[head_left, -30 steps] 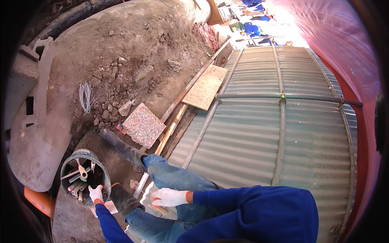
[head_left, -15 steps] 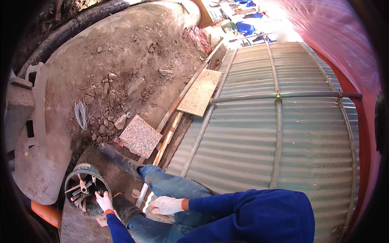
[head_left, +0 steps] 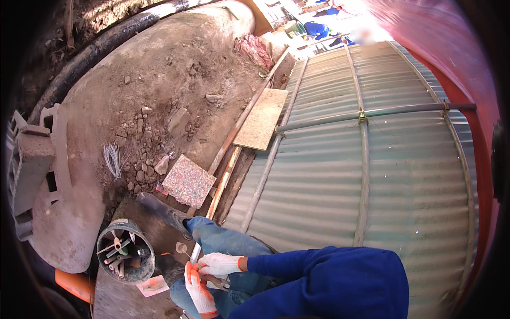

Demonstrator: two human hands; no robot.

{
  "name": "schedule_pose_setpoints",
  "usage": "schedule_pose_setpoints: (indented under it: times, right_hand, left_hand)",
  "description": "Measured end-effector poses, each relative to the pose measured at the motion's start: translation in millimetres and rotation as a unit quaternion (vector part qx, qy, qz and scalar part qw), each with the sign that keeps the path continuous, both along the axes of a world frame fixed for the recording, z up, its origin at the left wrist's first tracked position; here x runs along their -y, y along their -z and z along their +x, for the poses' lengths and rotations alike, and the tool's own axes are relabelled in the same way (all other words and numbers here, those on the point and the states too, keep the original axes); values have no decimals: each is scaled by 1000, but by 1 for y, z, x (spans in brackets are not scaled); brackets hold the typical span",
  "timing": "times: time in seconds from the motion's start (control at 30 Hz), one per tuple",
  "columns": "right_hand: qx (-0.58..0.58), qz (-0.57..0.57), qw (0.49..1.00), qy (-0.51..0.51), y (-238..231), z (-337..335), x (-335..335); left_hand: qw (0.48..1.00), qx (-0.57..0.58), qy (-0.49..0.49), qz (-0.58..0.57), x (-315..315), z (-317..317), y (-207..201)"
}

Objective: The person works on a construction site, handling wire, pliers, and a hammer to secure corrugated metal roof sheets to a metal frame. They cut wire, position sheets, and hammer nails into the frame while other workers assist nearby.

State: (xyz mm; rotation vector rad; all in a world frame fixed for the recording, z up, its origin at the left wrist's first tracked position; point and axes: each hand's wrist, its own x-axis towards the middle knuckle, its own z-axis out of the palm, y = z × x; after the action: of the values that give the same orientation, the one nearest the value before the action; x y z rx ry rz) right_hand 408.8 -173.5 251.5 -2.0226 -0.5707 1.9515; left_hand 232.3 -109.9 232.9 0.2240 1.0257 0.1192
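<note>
- Brown-handled tool point(head_left: 217, 281) sits over the lap, just below the right hand point(head_left: 221, 263) and right of the left hand point(head_left: 198, 291); its visible long axis slopes from upper left to lower right.
- Both hands are close to it, the right lying along its upper side; the hands meet or nearly meet at the fingertips.
- Right hand: fingers curled; cannot tell whether they grip the tool.
- Left hand: fingers drawn together, pointing up; cannot tell if they pinch anything, contact too small to read.
- Gloves: pale knit, orange at the cuffs.
- Bucket point(head_left: 151, 256): round, dark, scuffed, standing left of the left hand, well apart; several rod-like handles point(head_left: 118, 243) stick up inside.
- Speckled board point(head_left: 189, 182): squarish, rough, multicoloured flecks, beyond the knees.
- Wire bundle point(head_left: 112, 160): thin, pale, loosely looped on crumbly soil.
- Corrugated sheeting point(head_left: 308, 194) at right: ridged, greenish-grey, crossed by round poles point(head_left: 365, 186).
</note>
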Motion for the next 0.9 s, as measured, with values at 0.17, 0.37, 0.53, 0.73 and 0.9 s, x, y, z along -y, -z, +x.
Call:
schedule_pose_setpoints:
  times: [0.17,0.37,0.53,0.73,0.9]
  right_hand:
    - [5,-12,999,47,0,-21,8]
    - [-30,-31,994,97,-2,-53,16]
    - [-173,-76,952,239,-8,-72,13]
    - [-384,-12,800,460,4,-104,23]
    - [-393,-73,711,579,25,-119,17]
  left_hand:
    - [999,-35,-5,-4,14,0,-13]
    - [999,-1,-10,-41,18,-28,-26]
    - [999,11,43,15,13,-50,-27]
    - [921,-121,182,323,12,-60,-38]
    - [825,-173,273,463,9,-60,-49]
